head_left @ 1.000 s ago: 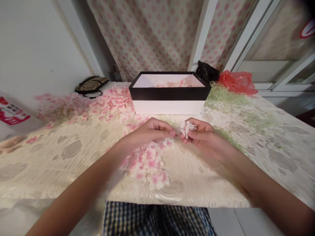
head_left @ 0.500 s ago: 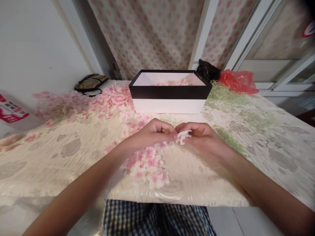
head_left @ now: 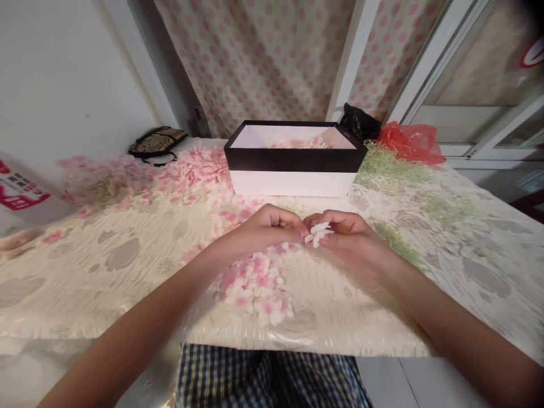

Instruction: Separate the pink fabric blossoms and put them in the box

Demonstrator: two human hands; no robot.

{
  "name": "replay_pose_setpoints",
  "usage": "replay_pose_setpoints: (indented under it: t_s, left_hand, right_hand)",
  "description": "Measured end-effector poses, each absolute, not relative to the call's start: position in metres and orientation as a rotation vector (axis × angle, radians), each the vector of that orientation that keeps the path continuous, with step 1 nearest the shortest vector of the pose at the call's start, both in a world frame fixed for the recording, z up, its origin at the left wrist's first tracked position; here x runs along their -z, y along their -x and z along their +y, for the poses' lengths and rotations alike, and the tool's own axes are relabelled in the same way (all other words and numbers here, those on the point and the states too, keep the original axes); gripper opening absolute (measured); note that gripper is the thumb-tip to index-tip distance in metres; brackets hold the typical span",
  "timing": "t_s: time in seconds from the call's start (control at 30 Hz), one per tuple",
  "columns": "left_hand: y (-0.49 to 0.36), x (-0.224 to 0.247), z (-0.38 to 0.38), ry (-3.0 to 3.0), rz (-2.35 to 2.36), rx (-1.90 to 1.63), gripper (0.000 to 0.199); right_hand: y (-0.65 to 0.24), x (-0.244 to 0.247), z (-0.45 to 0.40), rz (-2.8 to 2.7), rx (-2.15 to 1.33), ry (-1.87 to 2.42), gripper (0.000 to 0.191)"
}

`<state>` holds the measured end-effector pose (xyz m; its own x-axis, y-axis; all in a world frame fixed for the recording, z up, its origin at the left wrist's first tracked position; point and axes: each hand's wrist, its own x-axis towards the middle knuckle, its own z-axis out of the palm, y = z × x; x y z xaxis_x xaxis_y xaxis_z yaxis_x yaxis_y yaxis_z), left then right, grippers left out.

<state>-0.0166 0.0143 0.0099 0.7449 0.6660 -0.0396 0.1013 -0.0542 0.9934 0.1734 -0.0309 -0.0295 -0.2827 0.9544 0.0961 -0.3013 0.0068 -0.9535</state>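
Note:
My left hand (head_left: 274, 224) and my right hand (head_left: 348, 229) meet over the table, in front of the box. Between their fingertips is a small pale pink flower (head_left: 318, 233), its petals spread. Both hands are closed in a pinch on it. Below my left wrist lies a cluster of pink and white petals (head_left: 259, 283) on the tablecloth. The black-rimmed white box (head_left: 293, 182) stands just beyond the hands, with pink flowers (head_left: 304, 143) inside.
Pink blossoms (head_left: 199, 164) are heaped left of the box. Green shreds (head_left: 393, 164) lie to its right. Behind are a black bag (head_left: 359, 122), a red plastic bag (head_left: 410, 141) and a patterned pouch (head_left: 157, 143). Part of another person's hand (head_left: 17, 241) rests at the left edge.
The flower has shifted slightly to the right and turned a little between my fingertips. Both hands stay in nearly the same place.

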Motion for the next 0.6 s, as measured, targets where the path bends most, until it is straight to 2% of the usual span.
replay_pose_setpoints:
  t_s: [0.6]
  left_hand:
    - [0.0157,-0.0097,0.0110,-1.582,0.674,-0.525,0.008]
  right_hand:
    - [-0.1744,0.0310,-0.0309,-1.239,-1.499,0.835,0.015]
